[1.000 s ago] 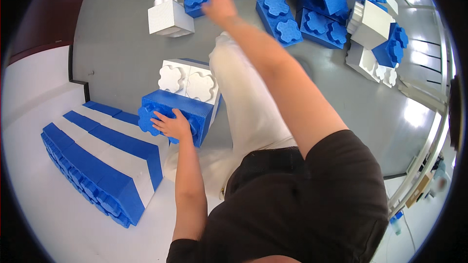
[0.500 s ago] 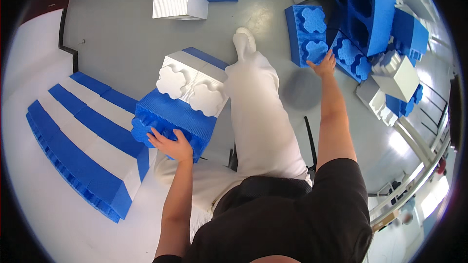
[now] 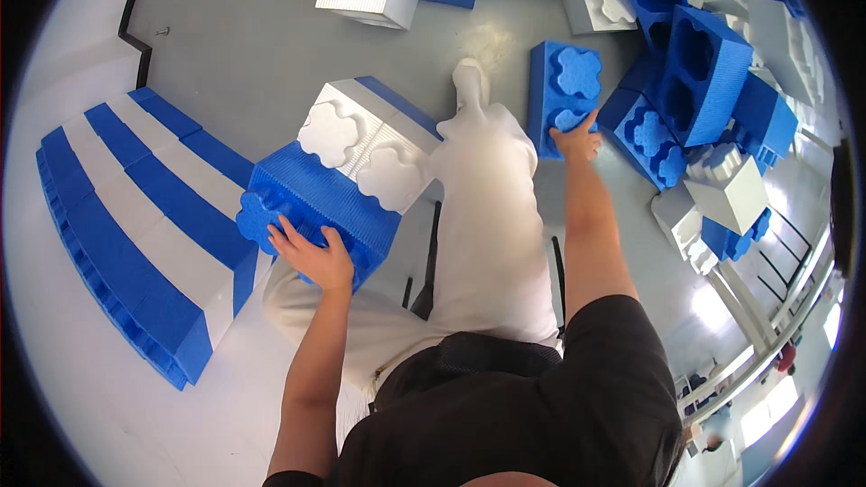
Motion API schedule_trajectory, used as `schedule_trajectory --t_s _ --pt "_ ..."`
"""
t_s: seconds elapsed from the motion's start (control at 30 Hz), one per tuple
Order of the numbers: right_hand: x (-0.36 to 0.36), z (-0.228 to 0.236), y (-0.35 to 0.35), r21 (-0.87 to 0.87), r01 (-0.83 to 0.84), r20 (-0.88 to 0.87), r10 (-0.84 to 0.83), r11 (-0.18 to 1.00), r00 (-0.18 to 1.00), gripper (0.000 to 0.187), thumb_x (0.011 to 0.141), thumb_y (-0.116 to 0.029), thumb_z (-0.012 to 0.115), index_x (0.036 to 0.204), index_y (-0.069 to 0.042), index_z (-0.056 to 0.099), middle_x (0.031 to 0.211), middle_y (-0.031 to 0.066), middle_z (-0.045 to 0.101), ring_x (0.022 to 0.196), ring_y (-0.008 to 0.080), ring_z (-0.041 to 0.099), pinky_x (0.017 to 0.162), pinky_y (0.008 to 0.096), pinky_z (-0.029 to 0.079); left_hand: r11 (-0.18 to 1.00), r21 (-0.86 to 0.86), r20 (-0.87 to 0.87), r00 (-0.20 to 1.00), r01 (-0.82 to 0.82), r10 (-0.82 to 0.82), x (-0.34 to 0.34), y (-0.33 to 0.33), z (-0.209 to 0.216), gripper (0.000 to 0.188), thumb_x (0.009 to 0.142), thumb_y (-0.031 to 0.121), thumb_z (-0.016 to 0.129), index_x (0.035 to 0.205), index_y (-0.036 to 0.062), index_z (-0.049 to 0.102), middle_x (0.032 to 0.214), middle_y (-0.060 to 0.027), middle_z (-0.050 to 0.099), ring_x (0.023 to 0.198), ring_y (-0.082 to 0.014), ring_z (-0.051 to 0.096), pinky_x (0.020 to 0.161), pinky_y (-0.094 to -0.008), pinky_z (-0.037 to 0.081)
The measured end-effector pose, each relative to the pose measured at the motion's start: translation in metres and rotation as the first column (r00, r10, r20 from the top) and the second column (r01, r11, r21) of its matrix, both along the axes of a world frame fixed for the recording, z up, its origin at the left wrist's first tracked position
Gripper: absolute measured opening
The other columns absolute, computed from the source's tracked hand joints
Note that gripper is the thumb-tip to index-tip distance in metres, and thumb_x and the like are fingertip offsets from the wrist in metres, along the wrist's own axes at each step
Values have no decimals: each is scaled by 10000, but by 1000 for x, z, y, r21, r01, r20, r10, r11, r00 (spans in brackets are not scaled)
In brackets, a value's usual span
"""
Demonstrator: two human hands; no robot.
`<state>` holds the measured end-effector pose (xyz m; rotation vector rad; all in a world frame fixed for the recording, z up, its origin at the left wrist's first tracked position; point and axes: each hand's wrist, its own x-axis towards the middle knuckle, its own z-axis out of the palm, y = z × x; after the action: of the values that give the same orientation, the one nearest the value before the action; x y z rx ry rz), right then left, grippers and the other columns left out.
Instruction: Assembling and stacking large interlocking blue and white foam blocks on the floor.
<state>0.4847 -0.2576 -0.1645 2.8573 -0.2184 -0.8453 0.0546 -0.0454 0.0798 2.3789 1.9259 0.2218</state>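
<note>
The left hand (image 3: 316, 257) rests, fingers spread, on the near blue block (image 3: 325, 188) of a stack (image 3: 365, 131). The right hand (image 3: 577, 138) touches a separate blue block (image 3: 550, 95) on the floor (image 3: 244, 45), its grip unclear.

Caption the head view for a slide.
Left hand on a stacked blue flower-studded block, right hand on a separate blue flower-studded block.

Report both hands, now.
Left hand: open, spread on the stacked blue block.
Right hand: at the near end of the separate blue block; whether closed cannot be told.
</note>
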Motion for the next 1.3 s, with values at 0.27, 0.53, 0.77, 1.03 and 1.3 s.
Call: schedule_trajectory --t_s 0.27,0.53,0.77,1.03,1.3 --pt "-60 56 -102 -62 -29 -73 25 998 997 1315 663 -524 856 1615 -305 -24 1448 248 420 1377 391 407 1094 553 354 999 27 11 999 -40 40 -1 -3 3 801 842 265 642 1546 47 329 1591 -303 255 1478 -500 207 1165 -590 254" --pt "-86 151 -124 32 -26 13 26 999 1000 1306 623 -481 887 1614 -319 51 1456 238 413 1371 374 410 1083 567 368 998 19 88 994 -66 64 -12 -11 5 756 849 264 629 1541 113 365 1612 -253 252 1494 -481 192 1106 -621 312" --pt "-70 281 -52 411 -560 693 153 719 705 1110 652 -373 886 1569 -171 294 1361 259 441 1291 430 435 1079 521 389 982 149 259 954 118 -154 -63 -30 0 476 883 316 659 1319 126 645 1573 -208 369 1417 -428 372 1140 -579 296" --pt "-128 421 83 531 -847 847 -19 14 531 1059 710 -284 897 1540 -16 297 1481 240 354 1392 380 354 1163 490 294 985 156 309 944 71 -117 -83 -41 3 480 871 344 657 1308 146 655 1597 -139 364 1148 -314 568 1152 -580 285" --pt "-257 394 148 608 -777 773 343 -162 534 1052 672 -339 921 1508 3 380 1364 271 440 1264 385 469 1116 449 353 991 136 319 947 3 -47 -87 -35 -9 455 853 346 660 1262 147 670 1599 -127 363 1054 -295 587 1154 -567 293"
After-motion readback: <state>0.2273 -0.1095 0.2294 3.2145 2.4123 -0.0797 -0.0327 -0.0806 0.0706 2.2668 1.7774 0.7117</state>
